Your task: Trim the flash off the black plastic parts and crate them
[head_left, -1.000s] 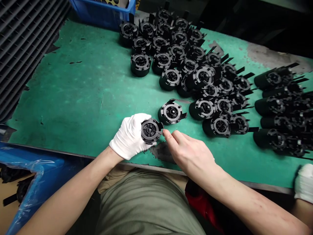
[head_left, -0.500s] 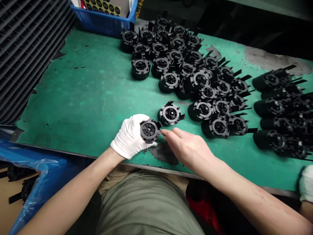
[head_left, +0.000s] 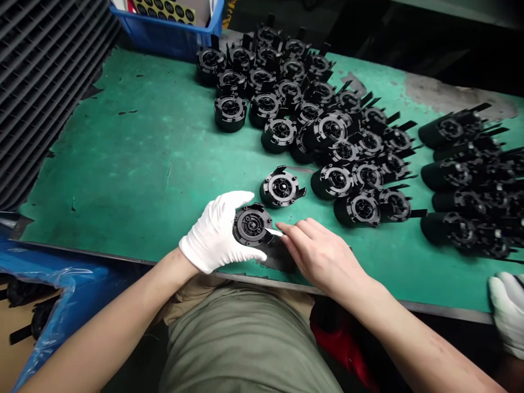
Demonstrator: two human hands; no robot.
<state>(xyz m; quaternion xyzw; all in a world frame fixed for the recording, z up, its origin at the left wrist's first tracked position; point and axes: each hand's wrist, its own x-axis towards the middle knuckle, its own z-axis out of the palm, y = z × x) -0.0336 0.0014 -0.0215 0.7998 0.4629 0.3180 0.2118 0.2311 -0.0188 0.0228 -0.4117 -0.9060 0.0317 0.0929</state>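
Black part (head_left: pixel 251 225), between left fingers (head_left: pixel 242 198)

Text: none could be read | Sheet (head_left: pixel 167 9) in bin (head_left: pixel 164 35): round black labels (head_left: pixel 169 7) bore marks too small to read | Beside bin: yellow marks (head_left: pixel 228 13) showed, illegible

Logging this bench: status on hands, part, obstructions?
Left hand, gloved, spread around round black part. Right hand, bare, pinching thin pale piece, tip at that part's edge. Second black part close by left thumb.
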